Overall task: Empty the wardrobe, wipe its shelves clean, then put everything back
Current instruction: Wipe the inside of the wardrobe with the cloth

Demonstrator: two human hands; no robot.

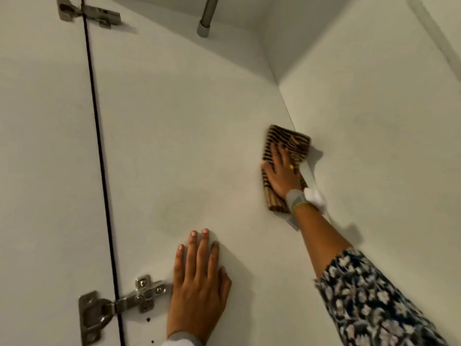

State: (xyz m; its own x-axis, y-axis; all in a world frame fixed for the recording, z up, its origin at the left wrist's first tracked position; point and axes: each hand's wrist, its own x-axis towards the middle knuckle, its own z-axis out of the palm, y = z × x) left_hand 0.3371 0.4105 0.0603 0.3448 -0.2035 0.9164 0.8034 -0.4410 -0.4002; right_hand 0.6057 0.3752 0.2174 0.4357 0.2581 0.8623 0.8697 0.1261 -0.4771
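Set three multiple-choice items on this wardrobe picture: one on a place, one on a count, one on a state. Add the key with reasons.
1. Where is the striped cloth?
A. on the floor
B. draped over a door's top edge
C. on the white panel near the inner corner

2. How many metal hinges show?
A. one
B. two
C. four

3. How is the left hand?
A. flat on the panel, fingers straight
B. curled into a fist
C. pinching the cloth

Key: 1 C, the right hand presses it there; 2 B, one at the top left, one at the bottom left; 3 A, its palm and straight fingers lie on the panel beside the lower hinge.
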